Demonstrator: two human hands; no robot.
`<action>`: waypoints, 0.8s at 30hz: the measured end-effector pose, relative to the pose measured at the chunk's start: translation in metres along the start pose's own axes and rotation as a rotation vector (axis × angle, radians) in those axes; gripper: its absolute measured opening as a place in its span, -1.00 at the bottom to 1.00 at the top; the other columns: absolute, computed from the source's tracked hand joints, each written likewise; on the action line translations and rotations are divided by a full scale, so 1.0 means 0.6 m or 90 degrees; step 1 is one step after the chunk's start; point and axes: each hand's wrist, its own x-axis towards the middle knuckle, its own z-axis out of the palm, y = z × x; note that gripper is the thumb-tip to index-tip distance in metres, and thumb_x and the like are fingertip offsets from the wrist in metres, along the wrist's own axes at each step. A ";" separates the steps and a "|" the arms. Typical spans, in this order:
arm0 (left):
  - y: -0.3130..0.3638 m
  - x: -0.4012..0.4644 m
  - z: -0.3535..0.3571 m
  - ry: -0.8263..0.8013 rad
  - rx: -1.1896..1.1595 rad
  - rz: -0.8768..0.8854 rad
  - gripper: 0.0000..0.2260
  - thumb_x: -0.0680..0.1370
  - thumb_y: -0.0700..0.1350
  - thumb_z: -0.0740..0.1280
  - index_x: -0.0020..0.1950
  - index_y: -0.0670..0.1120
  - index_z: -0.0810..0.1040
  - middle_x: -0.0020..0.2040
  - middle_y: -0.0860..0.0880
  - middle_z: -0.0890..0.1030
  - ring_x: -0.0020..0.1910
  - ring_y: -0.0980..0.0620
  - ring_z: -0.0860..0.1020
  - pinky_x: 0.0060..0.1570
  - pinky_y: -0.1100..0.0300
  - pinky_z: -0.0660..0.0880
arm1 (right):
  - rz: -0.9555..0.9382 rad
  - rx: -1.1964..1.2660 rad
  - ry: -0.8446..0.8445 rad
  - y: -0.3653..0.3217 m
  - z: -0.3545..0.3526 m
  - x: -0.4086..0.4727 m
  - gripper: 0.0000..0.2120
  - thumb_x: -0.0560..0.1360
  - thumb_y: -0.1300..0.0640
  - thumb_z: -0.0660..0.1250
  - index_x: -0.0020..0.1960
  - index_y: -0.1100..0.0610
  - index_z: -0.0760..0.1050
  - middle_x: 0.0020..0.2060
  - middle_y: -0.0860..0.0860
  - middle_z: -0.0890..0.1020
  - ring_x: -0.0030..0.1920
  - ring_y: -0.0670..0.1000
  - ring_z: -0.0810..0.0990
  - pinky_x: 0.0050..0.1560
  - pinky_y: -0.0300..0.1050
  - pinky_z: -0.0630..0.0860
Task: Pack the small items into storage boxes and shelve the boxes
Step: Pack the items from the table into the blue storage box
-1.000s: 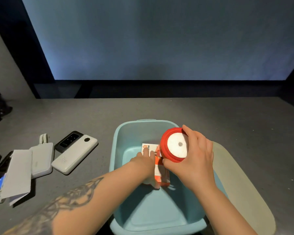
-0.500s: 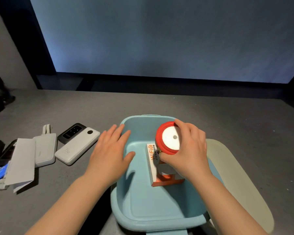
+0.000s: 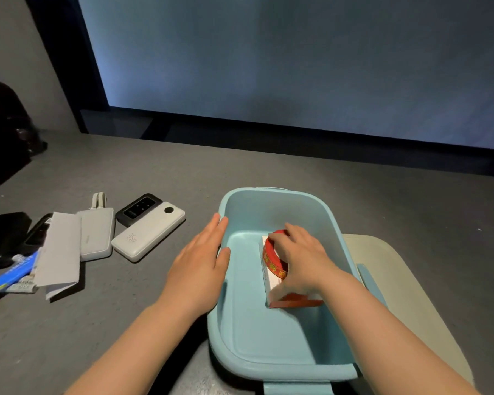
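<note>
Ribbon spool pinched in my right hand, I lower it flat onto the carton inside the box.

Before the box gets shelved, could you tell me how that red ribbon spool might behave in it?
The red ribbon spool is round, so on edge it could roll. Here it lies on the orange-and-white carton under the right hand, so tilting the blue storage box may slide it off.

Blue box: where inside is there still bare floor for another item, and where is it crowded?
The blue box has bare floor along its left wall and across the near end, below the white and orange carton. The right-hand far part is crowded: the red ribbon spool lies on the carton under the right hand. The left hand hovers over the left rim.
</note>
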 end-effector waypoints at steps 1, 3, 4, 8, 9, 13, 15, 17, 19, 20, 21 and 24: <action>0.000 -0.001 0.000 0.001 -0.005 -0.002 -0.51 0.64 -0.04 0.06 0.54 0.15 -0.01 0.53 0.24 -0.06 0.50 0.23 0.01 0.47 0.13 0.05 | -0.041 -0.030 -0.033 -0.003 0.003 -0.004 0.23 0.02 -0.26 0.60 0.53 -0.15 0.00 0.56 0.00 -0.08 0.55 0.08 -0.15 0.51 0.10 -0.07; 0.002 -0.001 0.000 0.000 -0.012 -0.005 -0.52 0.64 -0.03 0.06 0.54 0.16 -0.02 0.53 0.25 -0.06 0.50 0.23 0.02 0.47 0.13 0.06 | -0.065 -0.073 -0.092 -0.004 0.008 -0.005 0.29 0.05 -0.20 0.63 0.54 -0.20 -0.12 0.56 -0.02 -0.21 0.54 0.09 -0.25 0.49 0.14 -0.16; 0.002 -0.001 0.000 -0.001 -0.013 -0.005 -0.52 0.65 -0.03 0.06 0.54 0.17 -0.02 0.53 0.26 -0.07 0.50 0.23 0.02 0.47 0.13 0.06 | -0.061 -0.081 -0.097 -0.003 0.009 -0.002 0.28 0.08 -0.15 0.64 0.53 -0.21 -0.14 0.56 -0.03 -0.23 0.54 0.09 -0.26 0.49 0.14 -0.15; 0.000 0.000 0.002 0.002 -0.025 -0.001 -0.52 0.64 -0.03 0.06 0.54 0.18 0.00 0.53 0.27 -0.06 0.50 0.24 0.02 0.47 0.13 0.07 | -0.061 -0.079 -0.049 0.006 0.010 0.010 0.23 0.11 -0.16 0.63 0.53 -0.21 -0.12 0.56 -0.06 -0.19 0.55 0.08 -0.20 0.50 0.11 -0.07; -0.001 0.000 0.003 0.003 -0.030 0.000 -0.52 0.64 -0.03 0.07 0.53 0.18 0.00 0.52 0.28 -0.06 0.49 0.25 0.03 0.47 0.13 0.07 | -0.063 -0.075 -0.044 0.007 0.012 0.014 0.23 0.11 -0.18 0.62 0.53 -0.22 -0.11 0.56 -0.06 -0.19 0.55 0.07 -0.20 0.50 0.11 -0.08; -0.005 -0.002 0.005 0.007 -0.039 0.003 -0.52 0.64 -0.02 0.08 0.53 0.21 0.01 0.51 0.30 -0.04 0.49 0.26 0.04 0.46 0.17 0.07 | -0.050 -0.031 -0.008 0.002 0.020 0.030 0.15 0.15 -0.26 0.57 0.53 -0.22 -0.06 0.57 -0.07 -0.15 0.56 0.07 -0.19 0.50 0.15 -0.11; -0.005 -0.003 0.005 0.007 -0.042 0.003 -0.52 0.64 -0.02 0.08 0.53 0.21 0.01 0.51 0.30 -0.04 0.49 0.26 0.03 0.45 0.18 0.07 | -0.041 -0.020 0.011 0.000 0.022 0.035 0.12 0.15 -0.29 0.54 0.52 -0.22 -0.03 0.57 -0.07 -0.13 0.56 0.06 -0.17 0.50 0.15 -0.09; -0.004 -0.003 0.004 0.008 -0.041 0.000 -0.52 0.64 -0.02 0.07 0.53 0.20 0.01 0.52 0.30 -0.04 0.49 0.26 0.03 0.45 0.18 0.07 | -0.036 -0.014 0.023 0.000 0.024 0.036 0.13 0.13 -0.31 0.54 0.52 -0.22 -0.02 0.57 -0.07 -0.10 0.56 0.05 -0.15 0.51 0.14 -0.06; 0.000 -0.002 0.003 0.010 -0.044 -0.003 -0.52 0.64 -0.01 0.06 0.53 0.20 0.01 0.53 0.27 -0.04 0.50 0.24 0.03 0.47 0.14 0.07 | -0.033 -0.010 0.031 0.000 0.022 0.032 0.17 0.10 -0.32 0.54 0.54 -0.20 -0.04 0.57 -0.09 -0.06 0.56 0.02 -0.12 0.51 0.12 -0.09; 0.001 -0.004 0.001 0.008 -0.046 -0.003 -0.53 0.64 0.01 0.05 0.53 0.19 0.00 0.53 0.26 -0.03 0.50 0.22 0.03 0.48 0.11 0.08 | -0.036 -0.008 0.040 -0.002 0.020 0.028 0.18 0.10 -0.34 0.53 0.54 -0.19 -0.04 0.57 -0.10 -0.03 0.56 -0.01 -0.10 0.50 0.10 -0.14; 0.001 -0.008 -0.002 0.005 -0.042 0.000 -0.54 0.65 0.03 0.04 0.54 0.18 0.00 0.54 0.24 -0.02 0.51 0.21 0.04 0.48 0.09 0.08 | -0.039 -0.002 0.058 -0.006 0.018 0.023 0.16 0.10 -0.36 0.51 0.54 -0.19 -0.02 0.56 -0.11 0.02 0.55 -0.05 -0.07 0.49 0.08 -0.20; -0.026 -0.034 -0.016 0.023 -0.003 -0.001 -0.55 0.65 0.05 0.02 0.54 0.15 0.04 0.54 0.20 0.03 0.50 0.19 0.05 0.47 0.14 0.05 | -0.060 0.049 0.160 -0.028 -0.001 0.005 -0.09 0.20 -0.30 0.48 0.47 -0.18 0.21 0.49 -0.13 0.22 0.51 -0.11 0.08 0.48 0.02 -0.19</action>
